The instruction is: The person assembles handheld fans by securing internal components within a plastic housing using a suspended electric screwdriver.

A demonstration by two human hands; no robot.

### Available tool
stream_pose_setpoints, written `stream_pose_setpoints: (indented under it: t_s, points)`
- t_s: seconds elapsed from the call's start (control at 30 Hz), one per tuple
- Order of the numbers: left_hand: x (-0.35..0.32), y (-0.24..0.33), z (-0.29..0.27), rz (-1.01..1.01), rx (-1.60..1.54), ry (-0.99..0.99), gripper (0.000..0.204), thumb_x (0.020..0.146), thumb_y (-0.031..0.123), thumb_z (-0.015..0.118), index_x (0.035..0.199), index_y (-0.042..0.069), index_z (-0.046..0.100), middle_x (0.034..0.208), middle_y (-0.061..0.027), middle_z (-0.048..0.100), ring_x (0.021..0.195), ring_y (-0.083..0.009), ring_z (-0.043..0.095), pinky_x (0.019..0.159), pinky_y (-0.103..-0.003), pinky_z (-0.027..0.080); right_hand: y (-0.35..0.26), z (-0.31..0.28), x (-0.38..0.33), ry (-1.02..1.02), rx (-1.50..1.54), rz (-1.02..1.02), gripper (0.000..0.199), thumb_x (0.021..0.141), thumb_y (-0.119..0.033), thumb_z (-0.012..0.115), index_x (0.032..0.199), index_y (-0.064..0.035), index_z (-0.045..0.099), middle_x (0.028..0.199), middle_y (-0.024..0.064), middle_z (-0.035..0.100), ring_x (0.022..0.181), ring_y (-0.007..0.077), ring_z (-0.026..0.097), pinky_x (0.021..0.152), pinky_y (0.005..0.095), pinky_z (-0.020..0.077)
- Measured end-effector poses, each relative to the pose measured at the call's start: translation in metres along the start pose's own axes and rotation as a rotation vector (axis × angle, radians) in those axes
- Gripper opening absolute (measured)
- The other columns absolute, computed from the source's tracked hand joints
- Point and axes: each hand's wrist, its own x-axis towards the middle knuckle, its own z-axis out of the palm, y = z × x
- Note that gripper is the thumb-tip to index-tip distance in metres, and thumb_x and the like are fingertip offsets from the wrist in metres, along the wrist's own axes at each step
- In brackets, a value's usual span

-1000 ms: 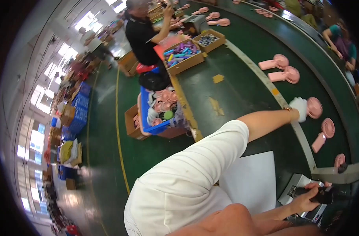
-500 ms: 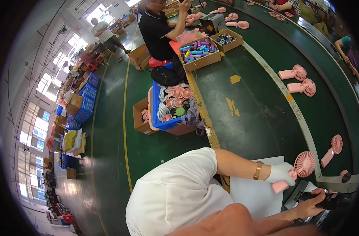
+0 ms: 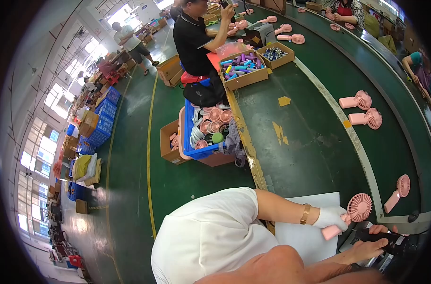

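My left hand, in a white glove below a gold-coloured watch, is closed around a pink handheld fan. The fan's round grille points away from me and its handle end sticks out below the glove. A white sheet lies on the bench under that hand. To the right, my bare right hand grips a black rounded device whose exact kind I cannot make out. Beneath it is a greyish boxy object, partly hidden.
Pink fans lie along the green conveyor beyond a pale rail. Farther up the bench stand cardboard boxes of coloured cylinders and small parts. A blue crate of fan parts is beside the bench. Co-workers work nearby.
The view has shifted slightly, moving the scene down. The left hand with the fan has shifted a little left and down. The black device has turned slightly in my right hand.
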Motion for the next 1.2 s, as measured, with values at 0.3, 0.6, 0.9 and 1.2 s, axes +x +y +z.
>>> stream_pose_setpoints:
  t_s: [0.3,0.6,0.9,1.2]
  points:
    - [-0.001,0.002,-0.004,0.014,-0.028,0.016,0.018,0.070,0.003,0.064,0.078,0.005,0.047,0.075,-0.0026,0.052,0.066,-0.0119,0.055,0.060,-0.027,0.049,0.009,0.002,0.001,-0.050,0.078,0.047,0.071,0.080,-0.048,0.063,0.120,0.0016,0.034,0.076,0.0068,0.044,0.062,0.0132,0.038,0.056,0.0262,0.0344]
    - [0.007,-0.016,0.002,0.028,0.005,-0.044,0.011,0.070,0.004,0.063,0.076,0.003,0.054,0.070,-0.0030,0.056,0.062,-0.0131,0.056,0.058,-0.029,0.050,0.007,-0.012,-0.009,-0.023,0.120,0.075,0.069,0.082,-0.047,0.061,0.124,-0.0001,0.033,0.072,0.0046,0.041,0.061,0.0113,0.037,0.055,0.0245,0.0323]
    - [0.003,0.001,-0.024,-0.010,-0.020,0.008,0.018,0.080,0.008,0.064,0.094,0.003,0.053,0.086,-0.0065,0.060,0.076,-0.0154,0.060,0.070,-0.029,0.051,0.023,0.012,-0.007,-0.032,0.236,0.146,0.077,0.068,-0.056,0.068,0.118,-0.0057,0.038,0.066,0.0039,0.047,0.056,0.0131,0.042,0.051,0.0273,0.0355]
    - [0.011,0.001,-0.020,-0.133,-0.114,-0.071,0.019,0.084,0.006,0.059,0.100,0.002,0.050,0.092,-0.0079,0.061,0.081,-0.0170,0.061,0.075,-0.031,0.052,0.019,0.004,-0.002,-0.026,0.199,0.096,0.082,0.067,-0.063,0.066,0.115,-0.0036,0.037,0.061,0.0049,0.044,0.052,0.0130,0.042,0.050,0.0267,0.0362]
